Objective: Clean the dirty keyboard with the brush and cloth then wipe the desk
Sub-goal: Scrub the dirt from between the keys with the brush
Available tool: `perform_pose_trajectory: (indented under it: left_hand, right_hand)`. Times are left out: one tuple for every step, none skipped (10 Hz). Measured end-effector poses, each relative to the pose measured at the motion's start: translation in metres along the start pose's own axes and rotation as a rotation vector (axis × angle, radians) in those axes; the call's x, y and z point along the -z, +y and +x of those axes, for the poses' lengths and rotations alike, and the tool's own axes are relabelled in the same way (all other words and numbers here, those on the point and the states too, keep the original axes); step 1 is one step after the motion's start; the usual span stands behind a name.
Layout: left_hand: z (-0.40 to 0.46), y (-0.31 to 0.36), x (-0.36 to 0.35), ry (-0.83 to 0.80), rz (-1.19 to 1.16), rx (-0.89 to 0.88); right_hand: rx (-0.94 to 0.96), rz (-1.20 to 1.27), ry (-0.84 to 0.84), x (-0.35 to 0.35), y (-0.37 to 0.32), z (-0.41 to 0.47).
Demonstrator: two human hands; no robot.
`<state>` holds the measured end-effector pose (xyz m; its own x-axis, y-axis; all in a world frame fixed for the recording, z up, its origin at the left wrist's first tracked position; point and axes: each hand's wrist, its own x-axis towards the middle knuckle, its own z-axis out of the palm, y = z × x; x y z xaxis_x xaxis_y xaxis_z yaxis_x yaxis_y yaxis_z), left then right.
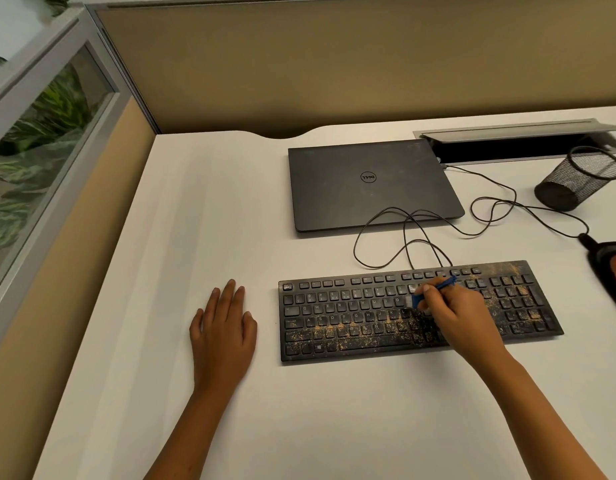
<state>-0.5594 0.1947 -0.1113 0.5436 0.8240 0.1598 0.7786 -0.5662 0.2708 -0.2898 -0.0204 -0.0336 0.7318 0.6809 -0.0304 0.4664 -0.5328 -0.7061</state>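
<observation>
The left hand is lying flat and spread on the desk, just left of the keyboard. Over the keyboard's middle, the right hand is pinching the blue brush, bristles pointing left; grit is lying along the keyboard's near rows and right end, nearest that hand

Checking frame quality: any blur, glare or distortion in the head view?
Head view: wide-angle bends the partition and desk edges; right hand and brush slightly motion-blurred; lighting soft, no hard glare; keyboard legends readable but soft.
</observation>
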Motion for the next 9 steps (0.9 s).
perform_pose_trajectory:
  left_hand:
    - [0.000, 0.000, 0.000, 0.000, -0.002, -0.003]
    - [0.000, -0.001, 0.000, -0.002, -0.002, -0.003]
    - [0.000, -0.001, -0.001, -0.009, -0.001, -0.003]
    - [0.000, -0.001, -0.001, -0.010, -0.002, -0.005]
    - [-0.001, -0.001, 0.000, -0.008, -0.002, -0.005]
    - [-0.001, -0.001, 0.000, -0.004, -0.005, 0.000]
    - [-0.001, -0.001, 0.000, -0.010, -0.009, -0.005]
    - [0.000, -0.001, 0.000, -0.009, -0.009, -0.003]
    - [-0.001, 0.000, 0.000, -0.009, -0.004, 0.003]
  right_hand:
    - [0.018, -0.005, -0.001, 0.000, -0.005, 0.000]
    - [-0.014, 0.012, -0.050, -0.001, -0.004, 0.001]
    - [-0.045, 0.108, 0.001, 0.002, -0.001, 0.004]
    - [-0.014, 0.131, 0.077, 0.003, -0.001, 0.004]
    - [-0.021, 0.114, 0.024, -0.002, 0.002, 0.002]
    - [-0.083, 0.155, 0.018, -0.004, 0.007, 0.003]
    - [-0.117, 0.172, 0.086, 0.001, 0.011, 0.005]
    - [-0.109, 0.211, 0.137, 0.002, 0.015, 0.007]
    - [-0.083, 0.270, 0.177, 0.003, 0.017, 0.006]
